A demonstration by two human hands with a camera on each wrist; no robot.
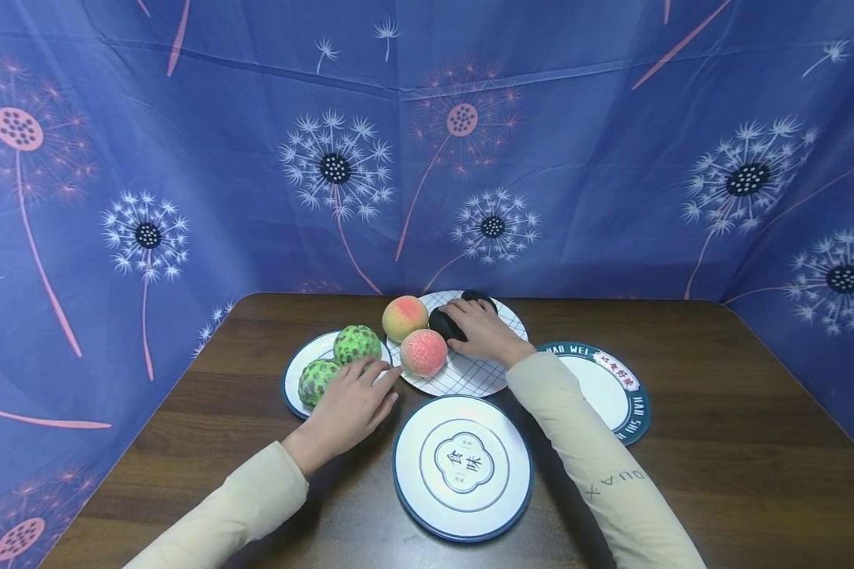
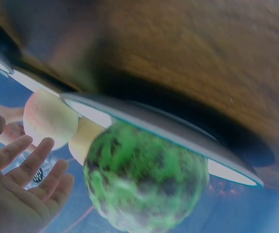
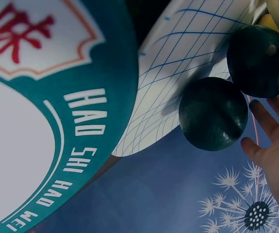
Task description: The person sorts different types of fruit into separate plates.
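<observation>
My right hand reaches over the plate with a blue grid and grips a dark green round fruit. Beside it sits a second dark green round fruit. On the same plate's left side are a yellow-red peach and a pink speckled round fruit. My left hand, fingers spread and holding nothing, hovers at the near edge of the small left plate. That plate bears two green fruits with dark spots, the nearer one and the farther one.
A white plate with a blue rim and printed characters lies at the front middle of the wooden table. At the right, partly under the right forearm, lies a teal-rimmed plate. Blue dandelion-print cloth hangs behind the table.
</observation>
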